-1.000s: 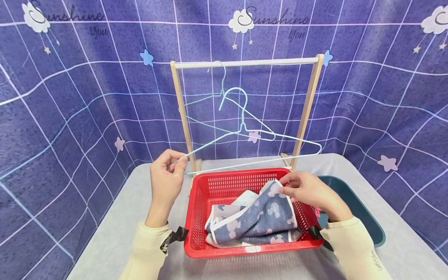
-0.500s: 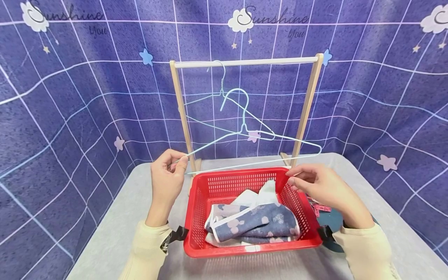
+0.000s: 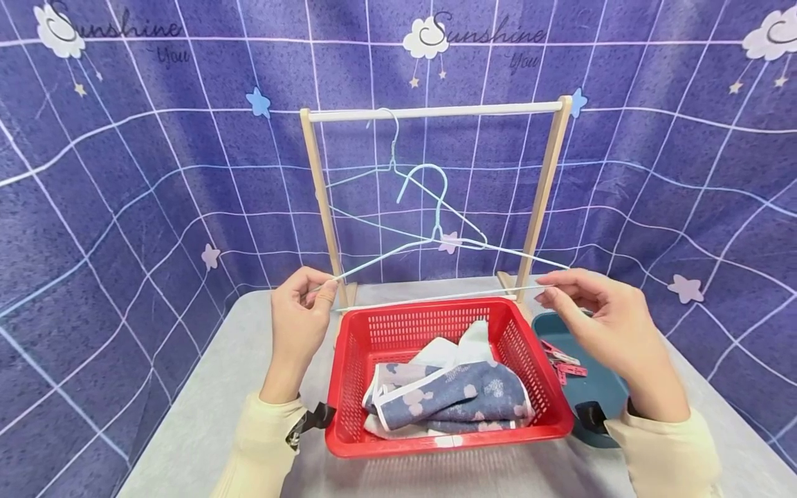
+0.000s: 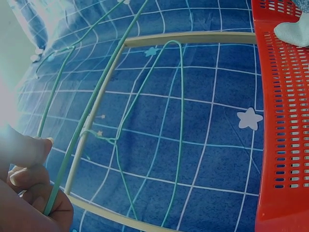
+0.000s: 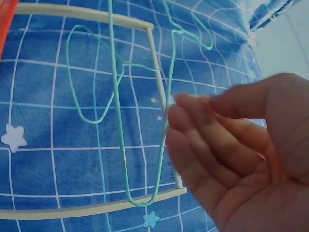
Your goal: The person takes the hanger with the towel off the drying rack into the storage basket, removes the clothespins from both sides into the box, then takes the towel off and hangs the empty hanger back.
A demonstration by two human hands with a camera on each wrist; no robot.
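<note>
A light-green wire clothes hanger (image 3: 386,254) is held up over the back of a red basket (image 3: 436,448), hook upward. My left hand (image 3: 297,311) pinches its left end between thumb and fingers. At its right end, my right hand (image 3: 607,315) has its fingertips beside the wire; in the right wrist view the fingers (image 5: 181,116) lie against or just next to the hanger (image 5: 118,121), not curled round it. Navy patterned cloth (image 3: 461,394) with white edging lies crumpled in the basket, over a paler cloth (image 3: 474,342).
Behind stands a wooden rack (image 3: 548,187) with a white bar; a second wire hanger (image 3: 394,149) hangs from it. A dark teal tub (image 3: 604,373) holding pink clothespins (image 3: 569,370) sits right of the basket. A blue patterned curtain (image 3: 187,138) surrounds the grey table (image 3: 205,387).
My right hand has let go of the navy cloth, which dropped into the basket, and moved up and right to the hanger's right end. My left hand keeps its hold.
</note>
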